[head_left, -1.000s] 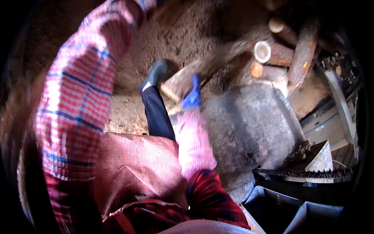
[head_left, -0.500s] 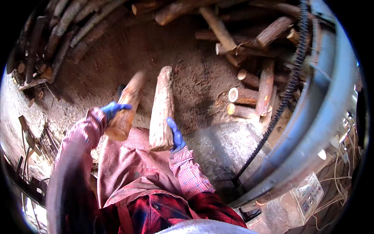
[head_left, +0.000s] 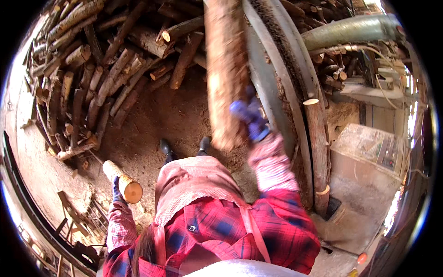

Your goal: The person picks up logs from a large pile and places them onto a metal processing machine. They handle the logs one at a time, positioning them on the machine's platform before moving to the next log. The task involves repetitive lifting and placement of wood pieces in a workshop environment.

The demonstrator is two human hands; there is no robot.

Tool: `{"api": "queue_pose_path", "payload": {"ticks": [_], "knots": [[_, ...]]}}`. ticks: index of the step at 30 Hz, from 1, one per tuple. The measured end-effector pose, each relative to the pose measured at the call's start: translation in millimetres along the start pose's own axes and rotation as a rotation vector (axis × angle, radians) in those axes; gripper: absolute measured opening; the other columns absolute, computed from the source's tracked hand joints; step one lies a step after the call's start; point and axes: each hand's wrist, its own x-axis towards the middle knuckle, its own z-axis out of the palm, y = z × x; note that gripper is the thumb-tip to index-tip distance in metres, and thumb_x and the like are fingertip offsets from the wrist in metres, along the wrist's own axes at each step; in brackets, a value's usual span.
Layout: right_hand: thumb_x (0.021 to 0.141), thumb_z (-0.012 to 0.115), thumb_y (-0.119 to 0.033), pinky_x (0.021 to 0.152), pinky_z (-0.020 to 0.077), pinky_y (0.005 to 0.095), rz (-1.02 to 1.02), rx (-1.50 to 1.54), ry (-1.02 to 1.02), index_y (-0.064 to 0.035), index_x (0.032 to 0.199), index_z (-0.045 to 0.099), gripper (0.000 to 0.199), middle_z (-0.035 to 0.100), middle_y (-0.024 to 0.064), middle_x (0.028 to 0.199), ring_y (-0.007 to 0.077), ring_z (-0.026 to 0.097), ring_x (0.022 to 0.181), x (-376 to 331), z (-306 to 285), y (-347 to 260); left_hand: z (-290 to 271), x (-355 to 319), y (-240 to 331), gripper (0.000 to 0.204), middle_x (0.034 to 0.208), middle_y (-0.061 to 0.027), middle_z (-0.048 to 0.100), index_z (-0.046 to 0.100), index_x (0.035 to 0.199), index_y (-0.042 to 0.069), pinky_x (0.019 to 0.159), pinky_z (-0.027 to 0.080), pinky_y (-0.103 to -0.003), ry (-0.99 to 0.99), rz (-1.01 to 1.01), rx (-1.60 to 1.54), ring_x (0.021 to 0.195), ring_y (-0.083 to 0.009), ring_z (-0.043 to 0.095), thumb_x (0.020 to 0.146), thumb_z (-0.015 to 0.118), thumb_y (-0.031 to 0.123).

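In my right hand [head_left: 251, 117], in a blue glove, is a long thick log [head_left: 226, 69], raised beside the metal trough and smeared by motion. The fingers are against its right side near the lower end. Down at my left side, my left hand [head_left: 117, 190], also gloved, is closed round a shorter log [head_left: 121, 180] with its pale cut end turned toward me. Another log [head_left: 317, 147] lies lengthwise along the grey metal trough [head_left: 272, 74] on the right, with a second cut end visible below it.
A large pile of logs [head_left: 115, 78] fills the far left, and further logs lie beyond the trough. My boots [head_left: 167, 148] stand on the dirt floor [head_left: 138, 134]. A control box [head_left: 369, 145] and a thick greenish pipe [head_left: 350, 33] are at the right. Metal frames stand at lower left.
Both logs were in front of my apron. The right-hand log has risen to the right beside the trough; the left-hand one has dropped to my left side. My view has swung right.
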Motion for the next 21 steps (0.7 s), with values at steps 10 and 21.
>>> {"api": "queue_pose_path", "payload": {"ticks": [10,21], "knots": [[0.065,0.082,-0.053,0.107,0.0402,0.0384,0.150,-1.540,0.523,-0.0081,0.149,0.025,0.111,0.047,0.0256,0.139,0.0319,0.053,0.123,22.3,-215.2,-154.5,135.2,-18.7,-63.6,0.051,0.101,-0.0103,0.070,0.066,0.111,0.007,0.083,0.055,-0.046,-0.223,0.447,-0.115,0.088,-0.0282,0.067,0.083,0.065,0.050],[0.066,0.073,-0.062,0.109,0.0335,0.0503,-0.473,-1.800,0.440,0.0008,0.142,0.036,0.105,0.040,0.0267,0.142,0.0441,0.043,0.128,-13.3,-244.6,-41.7,272.8,-84.6,-71.0,0.045,0.100,-0.0129,0.070,0.064,0.111,0.003,0.080,0.056,-0.042,-0.507,0.038,-0.167,0.084,-0.0269,0.068,0.085,0.069,0.039]]}}
